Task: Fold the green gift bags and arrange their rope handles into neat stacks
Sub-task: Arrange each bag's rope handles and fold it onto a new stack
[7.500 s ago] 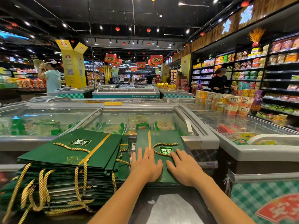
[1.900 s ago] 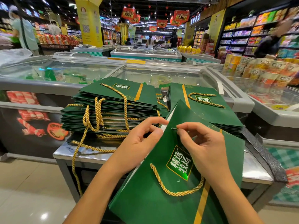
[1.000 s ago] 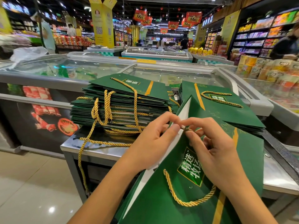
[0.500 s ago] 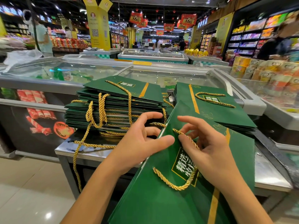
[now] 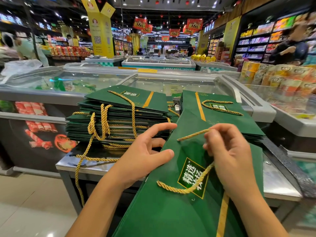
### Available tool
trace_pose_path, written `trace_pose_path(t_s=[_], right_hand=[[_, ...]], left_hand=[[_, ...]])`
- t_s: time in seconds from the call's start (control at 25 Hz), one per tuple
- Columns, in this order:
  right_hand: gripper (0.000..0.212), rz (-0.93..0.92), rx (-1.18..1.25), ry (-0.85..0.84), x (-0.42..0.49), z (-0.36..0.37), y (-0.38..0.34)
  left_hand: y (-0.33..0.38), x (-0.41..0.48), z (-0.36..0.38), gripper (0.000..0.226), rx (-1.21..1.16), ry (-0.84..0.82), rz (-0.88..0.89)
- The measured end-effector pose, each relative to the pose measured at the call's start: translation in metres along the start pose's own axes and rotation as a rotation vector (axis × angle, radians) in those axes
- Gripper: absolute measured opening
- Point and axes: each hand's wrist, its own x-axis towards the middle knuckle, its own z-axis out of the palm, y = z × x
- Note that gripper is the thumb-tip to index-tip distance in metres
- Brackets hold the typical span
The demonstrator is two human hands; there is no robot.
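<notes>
On the left of the steel desk [image 5: 277, 183] stands a tall, ragged stack of flat green paper bags [image 5: 119, 120], its gold cords dangling off the edge. The left hand [image 5: 142, 156] lies spread and relaxed, with its thumb pressing the left edge of the flat green paper gift bag [image 5: 171, 211] in work. This bag slants away from the body, its long axis aimed at the lower, neater stack of green bags [image 5: 220, 115] just past its far end. The right hand [image 5: 229, 156] pinches the bag's gold twisted rope handle [image 5: 193, 134] above its face. It is the nearer hand for laying the loop flat.
</notes>
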Motion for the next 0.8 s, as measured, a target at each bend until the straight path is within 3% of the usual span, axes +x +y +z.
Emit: trace_pose_path(t_s=[0.2,0.4,0.64,0.8], right_hand=[[0.005,0.056,0.079,0.056,-0.001,-0.003,-0.004],[0.016,-0.041,0.041,0.19,-0.007,-0.002,-0.009],[0.021,-0.09,-0.336,0.154,-0.009,-0.027,-0.023],[0.037,0.042,-0.629,0.154,-0.013,-0.056,-0.023]], left_hand=[[-0.005,0.004,0.0,0.057,-0.049,0.018,-0.033],[-0.012,0.002,0.0,0.044,-0.029,0.084,-0.01],[-0.005,-0.004,0.001,0.04,-0.063,0.177,0.072],[0.0,-0.003,0.003,0.043,-0.171,0.278,0.121]])
